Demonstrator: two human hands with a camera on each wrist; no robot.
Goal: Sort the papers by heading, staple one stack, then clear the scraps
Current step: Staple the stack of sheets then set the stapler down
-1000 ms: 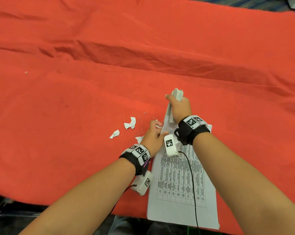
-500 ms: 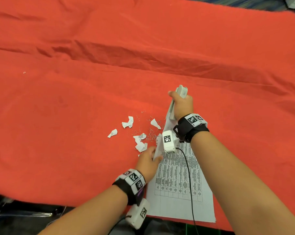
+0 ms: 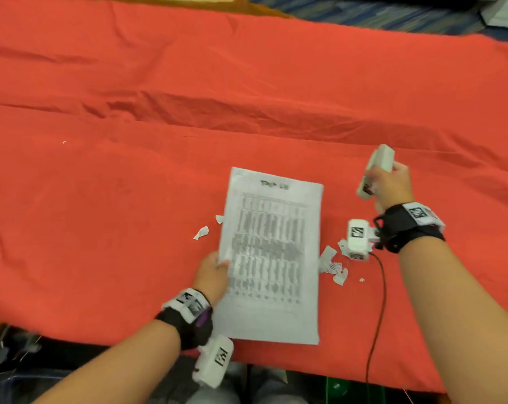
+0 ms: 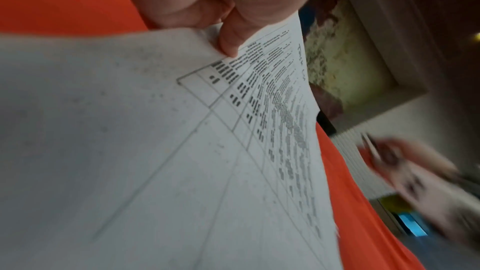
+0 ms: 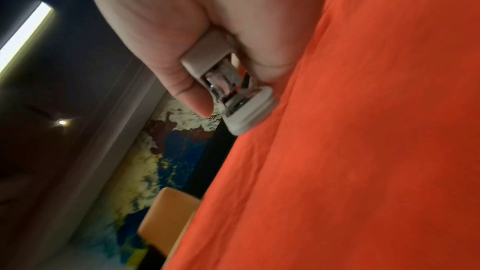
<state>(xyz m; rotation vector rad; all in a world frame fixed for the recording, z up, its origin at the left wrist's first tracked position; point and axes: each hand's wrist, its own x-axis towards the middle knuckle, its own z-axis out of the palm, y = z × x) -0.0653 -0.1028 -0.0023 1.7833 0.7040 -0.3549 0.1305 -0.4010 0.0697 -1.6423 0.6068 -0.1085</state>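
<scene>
A: Nearest to us, the left hand (image 3: pixel 210 274) pinches the left edge of the white printed paper stack with the table grid (image 3: pixel 271 258). The thumb lies on top and the other fingers go under. The stack sits on the desk with the wrinkled red cloth (image 3: pixel 101 199), and its near end reaches almost to the desk edge. What do you fear here?

B: The grip is only at one edge. I think the sheets can fan apart or slide, because I cannot see any staple in these views. If the stack goes more toward the near edge, it may fall from the desk.

A: And the small torn white paper scraps (image 3: pixel 333 265)?

B: Some lie just beside the right edge of the stack, and others (image 3: pixel 201 232) are at its left edge. If the stack sweeps over them, they can hide under it or scatter on the cloth, and the clearing becomes harder.

A: Farther, the right hand (image 3: pixel 388 186) is clenched around the pale grey plastic stapler with a shiny metal mouth (image 3: pixel 376 170). It is held above the cloth, well apart from the stack.

B: Yes. A hard squeeze there may shoot a staple onto the cloth. The dark cable (image 3: pixel 376 316) from the wrist camera also hangs near the scraps and may drag them.
</scene>
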